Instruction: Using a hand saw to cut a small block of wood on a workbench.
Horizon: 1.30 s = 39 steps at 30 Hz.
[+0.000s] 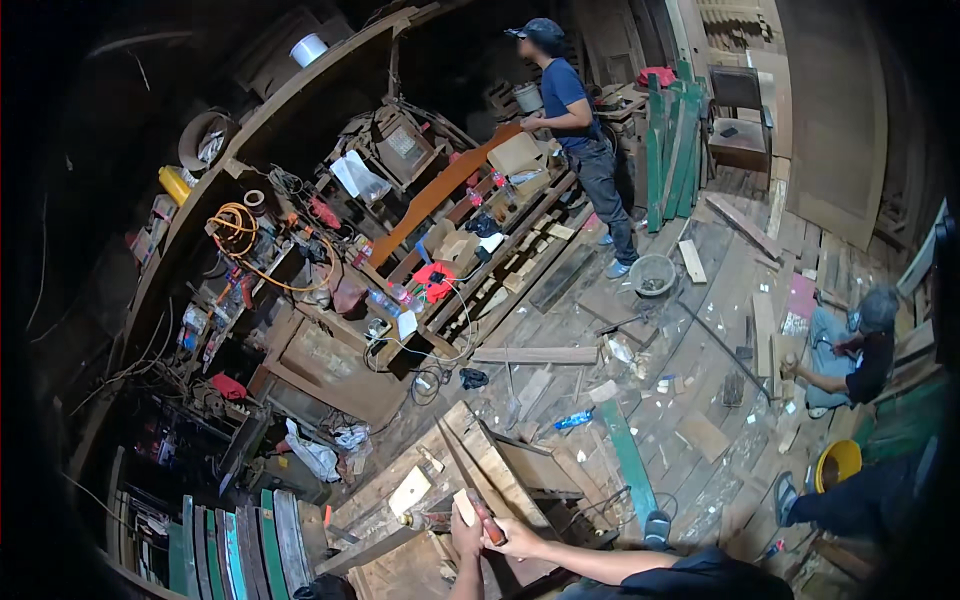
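Spreading across most of the view, a plank floor (715, 310) strewn with scraps and offcuts runs through a dim, crowded workshop. At upper centre, a standing person (575, 110) in a dark blue top and cap faces left, beside a long orange-brown board (440, 195). At lower centre is a wooden worktop (372, 522); the wearer's forearms reach in from the bottom edge. A crouching person (862, 350) is at the far right, and a row of upright boards (268, 540), some green, stands at lower left.

The wearer's hands are close together at the near side of the worktop. The left hand (467, 540) is closed around a small pale wood block (464, 507), whose top pokes out above the fingers. The right hand (518, 540) is wrapped around the reddish-brown handle (489, 523) of a tool, just beside the block.

The step in hand seems to be steadying the block while the tool is worked against it; the next move probably calls for a firm left grip, with fingers clear of any edge.

Hard to make out: whether the dark strip beyond the handle is a blade, and whether the tool touches the block. The palms are hidden, and the corners fall to black.
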### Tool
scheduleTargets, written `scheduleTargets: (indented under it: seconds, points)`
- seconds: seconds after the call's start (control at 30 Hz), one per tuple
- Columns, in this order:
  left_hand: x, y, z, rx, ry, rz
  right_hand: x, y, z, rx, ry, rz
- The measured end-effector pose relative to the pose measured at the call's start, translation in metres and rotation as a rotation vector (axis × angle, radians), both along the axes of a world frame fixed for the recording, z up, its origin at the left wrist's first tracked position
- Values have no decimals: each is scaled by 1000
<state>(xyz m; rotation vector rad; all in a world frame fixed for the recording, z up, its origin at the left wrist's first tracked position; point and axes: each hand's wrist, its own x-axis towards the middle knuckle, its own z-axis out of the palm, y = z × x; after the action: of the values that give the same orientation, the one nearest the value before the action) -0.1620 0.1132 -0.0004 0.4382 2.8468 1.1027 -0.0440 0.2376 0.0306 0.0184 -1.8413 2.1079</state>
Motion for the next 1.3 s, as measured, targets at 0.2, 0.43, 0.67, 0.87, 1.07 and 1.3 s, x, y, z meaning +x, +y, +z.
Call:
scheduleTargets:
  seconds: [0.2, 0.43, 0.67, 0.87, 1.07, 1.3]
  points:
    - [2, -24, -32, 60, -19, 31, 60, 54, -5, 60, -152, -97]
    - [21, -1, 13, -7, 109, 75, 160, 147, -86, 165, -493, -298]
    - [50, -17, 0, 133, 181, 131, 267, 202, -175, 533, -1199, -295]
    - [96, -53, -52, 399, 14, 171, 371, 202, -216, 358, -1616, -52]
    - [124, -77, -97, 364, -92, 88, 366, 190, -167, 624, -1473, 15]
    - [141, -91, -105, 260, -227, -62, 287, 195, -167, 624, -1456, 105]
